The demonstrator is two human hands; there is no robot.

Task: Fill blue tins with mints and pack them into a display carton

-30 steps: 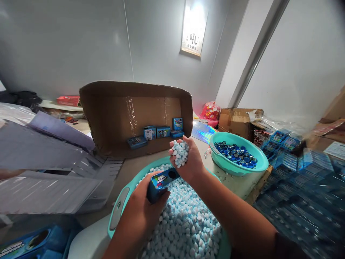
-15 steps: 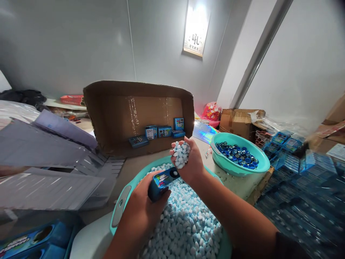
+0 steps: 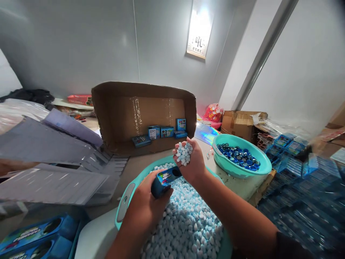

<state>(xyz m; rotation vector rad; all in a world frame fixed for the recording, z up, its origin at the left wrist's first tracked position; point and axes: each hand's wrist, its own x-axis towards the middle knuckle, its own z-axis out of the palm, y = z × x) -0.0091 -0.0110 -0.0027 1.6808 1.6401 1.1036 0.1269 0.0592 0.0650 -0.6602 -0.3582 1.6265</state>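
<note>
My left hand (image 3: 149, 205) is wrapped round a small blue candy box (image 3: 165, 178), which is tilted with its printed label up. Close above the box's far end, my right hand (image 3: 198, 165) is cupped palm up, with a heap of small white and pale-blue candies (image 3: 184, 153) in it. Both hands are over a turquoise basin (image 3: 124, 201) filled with the same loose candies (image 3: 188, 219). Whether candies are passing into the box is hidden by the right hand's edge.
Several blue boxes (image 3: 167, 132) lie in a cardboard box (image 3: 118, 108) on its side. A second turquoise basin (image 3: 237, 173) holds blue lids (image 3: 239, 156). More blue boxes stand lower left (image 3: 40, 233). Plastic sheets (image 3: 54, 183) lie left; wrapped stacks (image 3: 299, 194) stand right.
The heap in my right palm looks somewhat smaller. The whole view has shifted slightly, and both hands keep nearly the same pose over the basin.
</note>
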